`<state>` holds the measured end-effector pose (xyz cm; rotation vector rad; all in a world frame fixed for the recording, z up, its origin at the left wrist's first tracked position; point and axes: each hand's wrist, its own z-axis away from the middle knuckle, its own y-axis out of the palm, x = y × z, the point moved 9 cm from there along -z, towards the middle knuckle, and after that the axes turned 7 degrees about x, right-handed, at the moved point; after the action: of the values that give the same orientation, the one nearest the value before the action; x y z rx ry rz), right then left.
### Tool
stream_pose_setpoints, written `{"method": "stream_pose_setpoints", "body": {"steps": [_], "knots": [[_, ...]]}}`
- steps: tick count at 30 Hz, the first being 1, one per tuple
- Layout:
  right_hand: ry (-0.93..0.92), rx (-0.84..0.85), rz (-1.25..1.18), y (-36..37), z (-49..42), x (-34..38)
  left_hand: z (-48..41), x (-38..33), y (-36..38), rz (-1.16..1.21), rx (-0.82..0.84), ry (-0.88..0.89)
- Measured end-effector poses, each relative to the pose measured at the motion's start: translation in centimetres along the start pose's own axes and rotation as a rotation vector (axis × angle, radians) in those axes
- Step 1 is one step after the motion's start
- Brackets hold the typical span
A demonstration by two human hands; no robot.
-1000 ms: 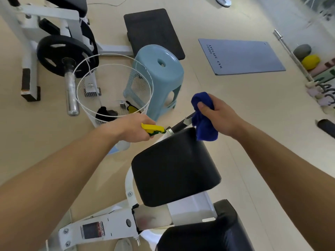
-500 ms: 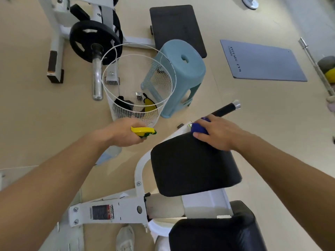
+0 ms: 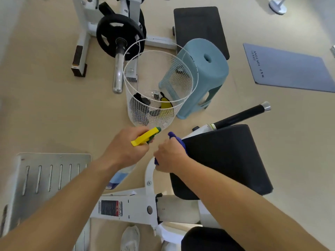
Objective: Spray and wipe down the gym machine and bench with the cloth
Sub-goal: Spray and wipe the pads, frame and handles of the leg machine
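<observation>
Cloth (image 3: pixel 179 142): small, blue, mostly bunched inside the right hand (image 3: pixel 170 156), which curls round it and presses it against the left edge of the black pad (image 3: pixel 223 160). Judged light, soft and limp. It should conform to the pad's rounded edge and is best held wadded in the palm so no loose tail drags.

Pad: looks smooth, and is probably slick once wet.

Left hand (image 3: pixel 126 149), just beside the right, grips the sprayer (image 3: pixel 145 137) at its neck, with the bottle hanging below the wrist.

White frame (image 3: pixel 137 207) lies under both forearms. Wire basket (image 3: pixel 137 113) stands just beyond the hands, with a stool (image 3: pixel 204 69) behind it.
</observation>
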<state>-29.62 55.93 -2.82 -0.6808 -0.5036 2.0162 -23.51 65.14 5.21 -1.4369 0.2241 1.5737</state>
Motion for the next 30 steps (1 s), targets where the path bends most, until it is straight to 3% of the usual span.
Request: {"method": "stream_pose_setpoints", "body": {"steps": [4, 6, 8, 16, 20, 24, 30], "knots": [[0.154, -0.068, -0.328, -1.3, 3.8, -8.6, 1.1, 0.1, 1.0, 0.013, -0.034, -0.027], [0.285, -0.006, -0.413, -0.8, 6.5, -14.1, 1.7, -0.1, 1.3, 0.035, -0.044, -0.051], [0.301, 0.08, -0.463, 0.0, 7.6, -15.8, 2.4, -0.4, 1.7, 0.057, -0.051, -0.065], [0.087, -0.039, -0.269, -1.8, 2.2, -7.1, 5.9, 2.8, 3.1, 0.136, -0.158, -0.16], [0.037, -0.04, 0.049, -1.1, 0.6, -1.2, 8.3, 5.2, 4.0, 0.136, -0.19, -0.225], [-0.113, 0.079, 0.355, 3.0, 2.9, 5.8, 10.0, 5.5, 5.1, 0.14, -0.211, -0.247], [-0.243, -0.069, 0.312, 5.4, 8.1, 8.4, 11.0, 4.1, 7.0, 0.176, -0.216, -0.218]]}}
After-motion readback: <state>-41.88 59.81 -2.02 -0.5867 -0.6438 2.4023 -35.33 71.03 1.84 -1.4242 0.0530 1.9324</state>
